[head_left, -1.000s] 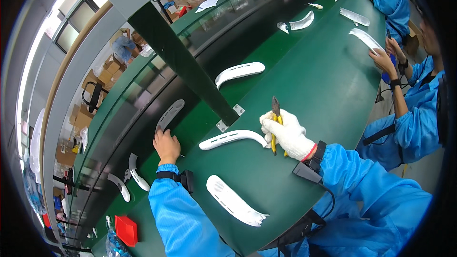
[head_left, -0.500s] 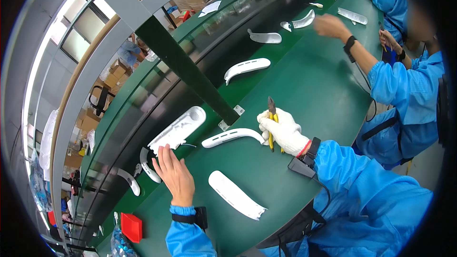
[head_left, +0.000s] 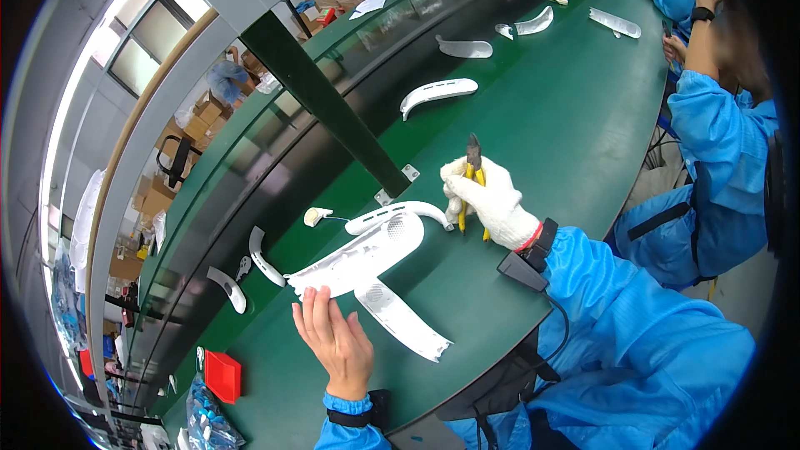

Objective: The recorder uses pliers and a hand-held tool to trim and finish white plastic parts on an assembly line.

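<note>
My left hand [head_left: 335,340] has its fingertips on the lower end of a long white plastic shell [head_left: 367,254], perforated at its far end. That shell lies across a white slotted strip [head_left: 392,215] and overlaps a second white shell [head_left: 404,317] on the green surface. In its white knit glove, my right hand [head_left: 492,200] grips cutting pliers [head_left: 472,171] with yellow handles, jaws pointing away. The slotted strip's right end is close to the gloved fingers. Beyond the held shell sits a small white piece [head_left: 315,216] with a thin blue wire.
A green workbench [head_left: 567,142] carries more white parts [head_left: 437,94] farther along. A green post [head_left: 333,117] rises from its far side. Two curved white pieces [head_left: 265,258] [head_left: 227,287], a red bin [head_left: 222,377] and a plastic bag [head_left: 204,417] are at left. A co-worker [head_left: 725,158] is at right.
My left hand has brought the perforated shell rightward and nearer, over the strip and second shell. The small wired piece is now uncovered. The co-worker's hand has left the bench and is raised.
</note>
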Tool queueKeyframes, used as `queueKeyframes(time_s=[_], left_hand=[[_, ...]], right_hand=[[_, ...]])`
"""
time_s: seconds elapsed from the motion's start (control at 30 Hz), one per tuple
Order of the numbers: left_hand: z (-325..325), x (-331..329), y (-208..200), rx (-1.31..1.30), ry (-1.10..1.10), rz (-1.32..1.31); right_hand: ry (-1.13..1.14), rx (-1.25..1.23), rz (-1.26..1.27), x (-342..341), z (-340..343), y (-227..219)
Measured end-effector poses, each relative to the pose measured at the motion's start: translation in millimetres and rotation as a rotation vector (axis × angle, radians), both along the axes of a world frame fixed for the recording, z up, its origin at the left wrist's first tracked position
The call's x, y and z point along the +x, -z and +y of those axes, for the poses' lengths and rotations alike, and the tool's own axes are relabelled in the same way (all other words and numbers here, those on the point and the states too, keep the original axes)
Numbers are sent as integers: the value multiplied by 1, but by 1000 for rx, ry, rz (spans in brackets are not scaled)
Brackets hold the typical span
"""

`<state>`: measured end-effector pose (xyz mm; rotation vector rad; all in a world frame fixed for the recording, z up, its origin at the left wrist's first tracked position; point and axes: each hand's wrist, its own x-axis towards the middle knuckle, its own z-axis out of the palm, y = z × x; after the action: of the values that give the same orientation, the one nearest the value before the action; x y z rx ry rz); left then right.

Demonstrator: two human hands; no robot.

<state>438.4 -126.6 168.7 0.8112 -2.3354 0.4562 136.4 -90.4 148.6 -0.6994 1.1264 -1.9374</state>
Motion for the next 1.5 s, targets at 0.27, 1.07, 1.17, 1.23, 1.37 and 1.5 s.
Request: queueKeyframes(time_s=[0.27, 1.07, 1.17, 1.23, 1.37, 1.5], left_hand=[[22, -10, -11, 81, 86, 107], [25, -52, -36, 1766, 101, 578], [22, -54, -27, 1758, 75, 536], [18, -51, -25, 1707, 107, 514], [2, -31, -37, 1528, 200, 596], [-41, 18, -46, 1186, 57, 376]], right_hand=[[-407, -90, -160, 0, 14, -15], [-581, 16, -25, -2, 21, -18], [-597, 10, -11, 0, 17, -9], [-581, 4, -37, 2, 17, -10], [-502, 49, -134, 4, 13, -13], [-345, 55, -180, 6, 6, -3]])
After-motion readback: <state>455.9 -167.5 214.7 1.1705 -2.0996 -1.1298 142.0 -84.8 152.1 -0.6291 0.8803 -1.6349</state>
